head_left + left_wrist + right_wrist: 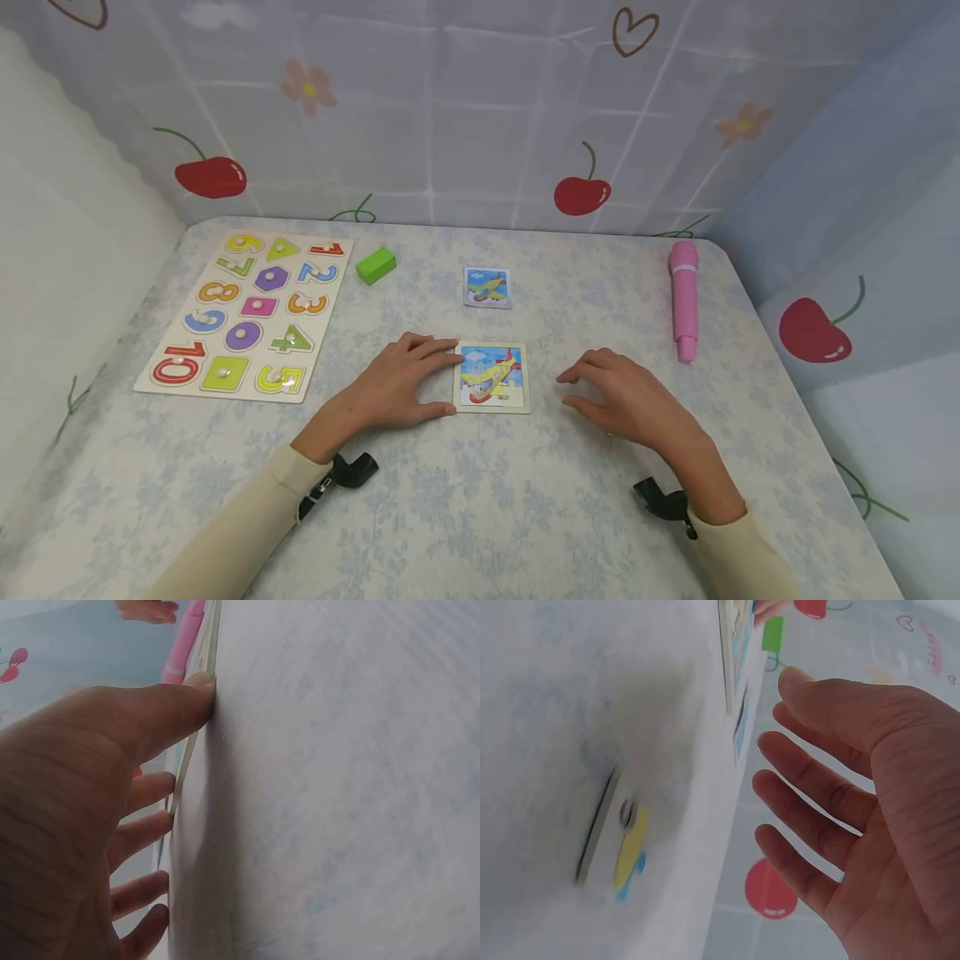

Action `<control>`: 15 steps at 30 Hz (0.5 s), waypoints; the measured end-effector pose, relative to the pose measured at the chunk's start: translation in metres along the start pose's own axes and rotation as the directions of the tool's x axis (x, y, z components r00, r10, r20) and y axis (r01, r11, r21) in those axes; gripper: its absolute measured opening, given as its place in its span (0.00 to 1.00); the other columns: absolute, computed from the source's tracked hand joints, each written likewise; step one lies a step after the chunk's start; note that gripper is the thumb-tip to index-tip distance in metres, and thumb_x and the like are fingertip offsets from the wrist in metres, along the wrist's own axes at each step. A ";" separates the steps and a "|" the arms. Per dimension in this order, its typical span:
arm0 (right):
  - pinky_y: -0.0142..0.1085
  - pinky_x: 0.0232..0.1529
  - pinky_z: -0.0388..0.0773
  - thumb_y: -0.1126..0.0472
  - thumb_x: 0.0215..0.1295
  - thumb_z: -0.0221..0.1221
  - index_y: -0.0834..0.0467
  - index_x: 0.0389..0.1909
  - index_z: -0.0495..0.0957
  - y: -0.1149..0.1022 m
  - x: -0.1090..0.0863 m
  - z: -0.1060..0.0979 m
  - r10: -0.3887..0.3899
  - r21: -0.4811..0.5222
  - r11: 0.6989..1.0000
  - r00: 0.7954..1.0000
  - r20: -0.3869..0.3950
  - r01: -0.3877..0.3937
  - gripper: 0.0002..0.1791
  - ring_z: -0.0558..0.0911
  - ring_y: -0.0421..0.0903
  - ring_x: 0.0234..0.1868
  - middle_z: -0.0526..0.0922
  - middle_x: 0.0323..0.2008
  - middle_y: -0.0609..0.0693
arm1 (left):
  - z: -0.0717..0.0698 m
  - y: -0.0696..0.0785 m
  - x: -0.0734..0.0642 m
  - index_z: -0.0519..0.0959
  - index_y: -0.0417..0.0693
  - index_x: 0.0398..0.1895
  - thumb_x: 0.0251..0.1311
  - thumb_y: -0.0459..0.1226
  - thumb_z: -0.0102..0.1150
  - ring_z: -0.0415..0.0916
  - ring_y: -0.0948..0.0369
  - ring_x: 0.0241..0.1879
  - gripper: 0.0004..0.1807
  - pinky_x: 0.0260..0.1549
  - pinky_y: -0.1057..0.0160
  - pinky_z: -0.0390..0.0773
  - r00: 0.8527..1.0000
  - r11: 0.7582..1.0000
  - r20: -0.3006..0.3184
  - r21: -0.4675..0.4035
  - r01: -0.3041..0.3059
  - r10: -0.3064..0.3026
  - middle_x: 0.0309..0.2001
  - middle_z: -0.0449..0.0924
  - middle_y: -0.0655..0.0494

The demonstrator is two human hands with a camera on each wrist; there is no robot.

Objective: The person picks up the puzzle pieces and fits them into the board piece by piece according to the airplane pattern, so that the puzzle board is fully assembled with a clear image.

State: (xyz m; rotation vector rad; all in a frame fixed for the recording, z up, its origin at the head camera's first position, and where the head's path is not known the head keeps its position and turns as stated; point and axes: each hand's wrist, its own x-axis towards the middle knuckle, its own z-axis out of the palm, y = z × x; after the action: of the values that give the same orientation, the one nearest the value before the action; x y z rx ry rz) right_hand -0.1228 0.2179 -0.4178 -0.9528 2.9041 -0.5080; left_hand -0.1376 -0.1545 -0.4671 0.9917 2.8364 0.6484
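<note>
A small square jigsaw puzzle [491,375] with a yellow airplane picture lies flat in its pale frame at the middle of the table. At its left edge is my left hand [397,379], the thumb touching the near corner and the fingertips by the far corner. In the left wrist view the thumb [169,716] rests against the frame's edge. My right hand [630,396] hovers to the right of the puzzle, fingers spread and nothing between them. Below it, the right wrist view shows a loose puzzle piece [622,844], white, yellow and blue, almost hidden in the head view.
Beyond the puzzle lies a small airplane picture card [487,287]. A green block [376,266] and a number-and-shape peg board [251,317] are on the left. A pink microphone-shaped toy [684,300] lies at the far right. Curtains [450,117] hang behind the table.
</note>
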 end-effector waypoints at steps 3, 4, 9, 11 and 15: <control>0.48 0.50 0.86 0.59 0.63 0.78 0.53 0.50 0.91 0.006 -0.009 -0.001 0.005 0.002 1.000 1.000 -0.011 -0.005 0.15 0.84 0.48 0.49 0.88 0.46 0.47 | 0.000 0.000 0.000 0.74 0.57 0.79 0.63 0.57 0.75 0.64 0.47 0.75 0.42 0.71 0.39 0.67 1.000 1.000 0.008 -0.001 0.007 -0.007 0.81 0.66 0.56; 0.48 0.50 0.85 0.59 0.62 0.78 0.54 0.50 0.91 0.008 -0.012 -0.001 0.002 0.003 1.000 1.000 -0.016 -0.001 0.16 0.85 0.48 0.49 0.88 0.46 0.48 | -0.001 0.000 0.000 0.74 0.57 0.79 0.63 0.58 0.75 0.63 0.47 0.75 0.42 0.71 0.39 0.66 1.000 1.000 0.011 -0.001 0.011 -0.011 0.81 0.66 0.57; 0.49 0.50 0.85 0.59 0.64 0.77 0.53 0.52 0.90 0.017 -0.026 -0.001 0.004 0.007 1.000 1.000 -0.017 -0.004 0.15 0.85 0.49 0.50 0.87 0.46 0.47 | -0.001 0.000 0.000 0.74 0.57 0.79 0.64 0.58 0.75 0.63 0.48 0.75 0.42 0.71 0.39 0.66 1.000 1.000 0.011 -0.002 0.009 -0.009 0.81 0.66 0.57; 0.49 0.51 0.84 0.58 0.65 0.77 0.53 0.52 0.90 0.020 -0.031 -0.001 0.019 0.010 1.000 1.000 -0.008 -0.019 0.16 0.85 0.48 0.50 0.87 0.46 0.46 | 0.000 0.000 0.001 0.74 0.57 0.79 0.64 0.58 0.75 0.64 0.48 0.75 0.42 0.71 0.39 0.67 1.000 1.000 0.009 -0.001 0.006 -0.006 0.81 0.66 0.56; 0.51 0.52 0.84 0.57 0.63 0.78 0.52 0.54 0.90 0.025 -0.041 -0.002 0.042 0.016 0.999 0.999 0.014 -0.043 0.18 0.85 0.48 0.51 0.87 0.46 0.45 | -0.001 0.000 0.001 0.74 0.58 0.79 0.64 0.58 0.74 0.64 0.48 0.75 0.42 0.71 0.39 0.67 1.000 1.000 0.015 -0.001 0.011 -0.011 0.81 0.66 0.57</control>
State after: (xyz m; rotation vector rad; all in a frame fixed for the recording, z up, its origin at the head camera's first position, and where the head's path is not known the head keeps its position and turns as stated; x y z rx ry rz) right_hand -0.1045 0.2615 -0.4263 -0.8871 2.8970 -0.5193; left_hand -0.1382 -0.1539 -0.4664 0.9755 2.8267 0.6381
